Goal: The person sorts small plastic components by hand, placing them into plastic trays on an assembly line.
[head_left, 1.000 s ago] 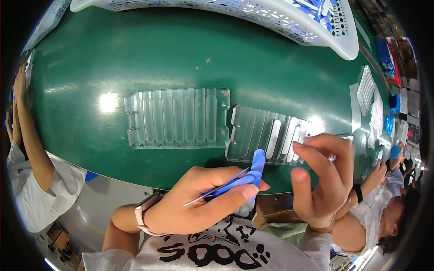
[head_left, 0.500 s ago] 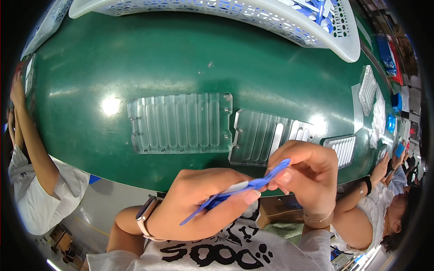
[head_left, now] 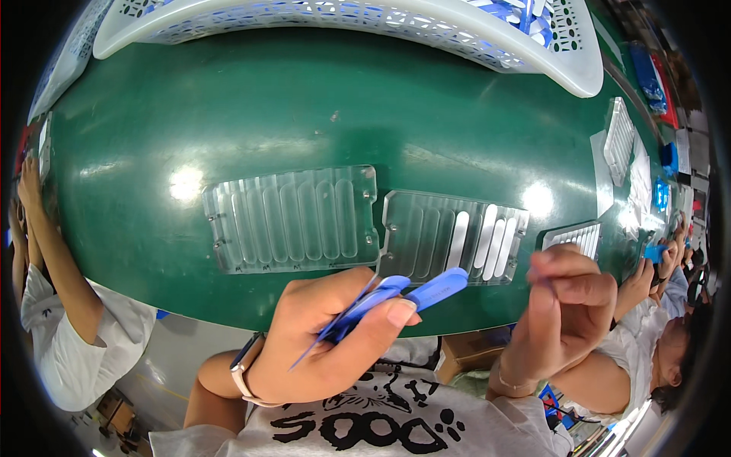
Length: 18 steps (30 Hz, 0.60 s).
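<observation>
While my left hand [head_left: 327,335] pinches several blue strips [head_left: 438,291] at lower centre, my right hand [head_left: 569,305] hovers at lower right, bunched; I cannot tell what, if anything, it holds. I judge the blue strips light, thin and bendy, best taken by an end. White strips [head_left: 485,238] lie in a clear tray [head_left: 403,217] right of centre; a basket [head_left: 576,76] across the top holds both colours.

At the far side of the desk [head_left: 266,99], the basket [head_left: 343,23] is cut off above. The blue strips [head_left: 438,291] are partly hidden by the left hand [head_left: 335,335]; the right hand [head_left: 567,320] is blurred.
</observation>
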Available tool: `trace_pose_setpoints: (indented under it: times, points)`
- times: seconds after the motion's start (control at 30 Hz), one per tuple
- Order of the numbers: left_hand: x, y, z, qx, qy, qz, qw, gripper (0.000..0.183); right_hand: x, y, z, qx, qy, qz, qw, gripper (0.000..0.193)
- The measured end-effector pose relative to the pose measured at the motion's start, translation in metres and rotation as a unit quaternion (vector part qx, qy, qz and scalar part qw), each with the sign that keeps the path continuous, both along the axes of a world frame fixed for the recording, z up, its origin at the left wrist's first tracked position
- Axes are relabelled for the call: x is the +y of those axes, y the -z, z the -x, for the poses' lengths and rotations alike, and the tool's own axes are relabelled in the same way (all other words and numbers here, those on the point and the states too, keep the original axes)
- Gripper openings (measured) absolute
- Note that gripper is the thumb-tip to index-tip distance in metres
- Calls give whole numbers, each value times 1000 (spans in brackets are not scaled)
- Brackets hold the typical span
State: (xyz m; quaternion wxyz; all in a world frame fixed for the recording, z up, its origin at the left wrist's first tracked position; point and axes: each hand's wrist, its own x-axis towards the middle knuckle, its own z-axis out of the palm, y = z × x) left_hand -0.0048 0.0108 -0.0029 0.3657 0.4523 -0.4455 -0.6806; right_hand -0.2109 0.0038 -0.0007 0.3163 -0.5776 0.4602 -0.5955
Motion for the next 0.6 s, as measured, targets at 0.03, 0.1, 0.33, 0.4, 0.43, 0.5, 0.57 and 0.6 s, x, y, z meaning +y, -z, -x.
trace_pose_setpoints:
  times: [0.03,0.1,0.33,0.4,0.43,0.5,0.57,0.6]
  points:
    - [0,2,-2,0,-5,8,1000,13,-4,0,7,160,0,45,986,24]
    - [-3,3,-6,-8,5,22,1000,14,-3,2,9,360,4,85,929,30]
    - [-4,2,-5,25,-14,3,1000,16,16,12,7,523,-65,81,846,18]
    - [-3,-1,-7,22,1,-10,1000,16,18,12,9,523,-69,78,846,17]
    - [-4,-2,-7,19,17,-23,999,16,18,8,8,527,-69,41,846,17]
    - [-5,0,-7,13,20,-11,1000,17,17,1,9,529,-69,3,846,16]
    - [-5,1,-6,6,24,2,1000,17,14,-3,13,551,-93,-14,829,17]
    - [-5,1,-6,1,26,11,1000,17,10,-5,17,553,-91,-15,828,17]
